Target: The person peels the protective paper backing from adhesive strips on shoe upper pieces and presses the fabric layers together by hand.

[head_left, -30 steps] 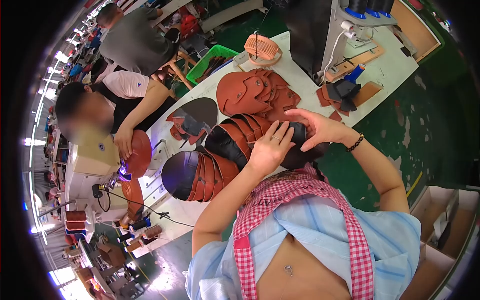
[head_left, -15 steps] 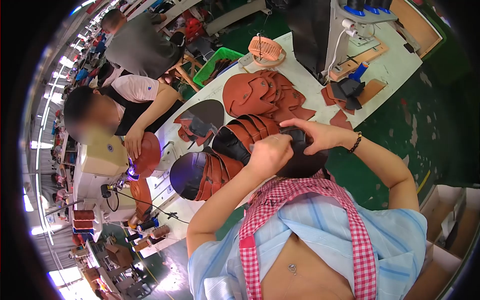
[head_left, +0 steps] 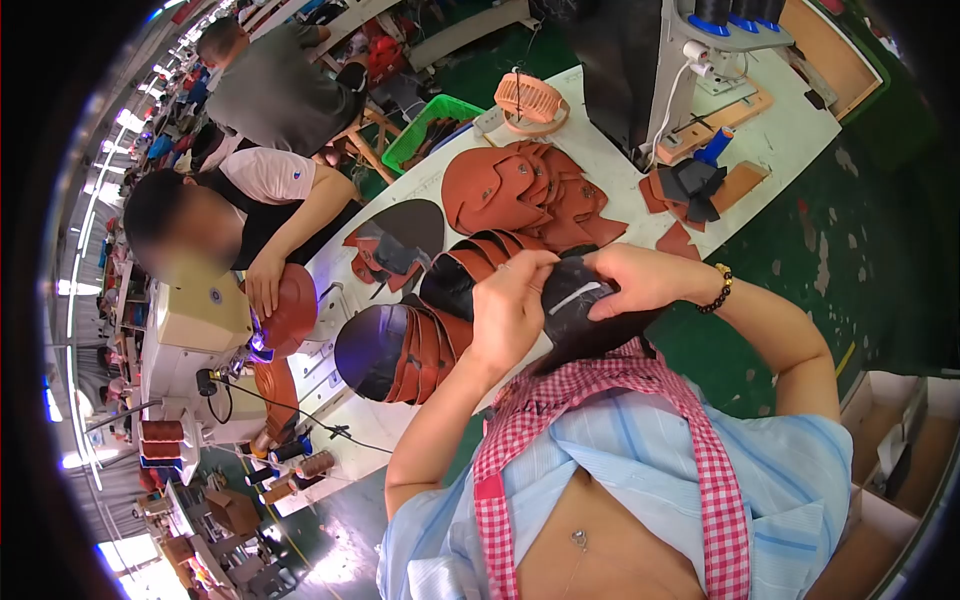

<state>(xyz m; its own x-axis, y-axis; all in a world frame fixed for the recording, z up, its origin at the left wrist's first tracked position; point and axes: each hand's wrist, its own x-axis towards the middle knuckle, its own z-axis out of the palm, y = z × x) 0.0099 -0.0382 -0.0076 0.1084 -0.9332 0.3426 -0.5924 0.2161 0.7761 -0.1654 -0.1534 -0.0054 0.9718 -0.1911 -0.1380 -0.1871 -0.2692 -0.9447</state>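
Observation:
Between my hands is a black leather piece (head_left: 576, 290), held up in front of the checked apron with a pale streak across its upper part. My left hand (head_left: 508, 308) pinches its left edge with thumb and fingers together. On the opposite side, my right hand (head_left: 645, 278) grips the edge, thumb on the near face; the other fingers are partly hidden behind. Just left of my left hand lie overlapping brown-and-black leather pieces (head_left: 425, 345), and another such stack (head_left: 480, 262) sits behind it.
Brown leather cutouts (head_left: 520, 190) are heaped on the white table (head_left: 425, 180). A small orange fan (head_left: 530, 98) and a green crate (head_left: 425, 130) are beyond. To the left, a co-worker's hand (head_left: 265, 285) steadies a brown piece at a sewing machine (head_left: 200, 318). Another machine stands upper right.
My left hand has moved left and up to the black piece's left edge. The piece has tilted, bringing a pale streak into view, and my right hand has closed on it.

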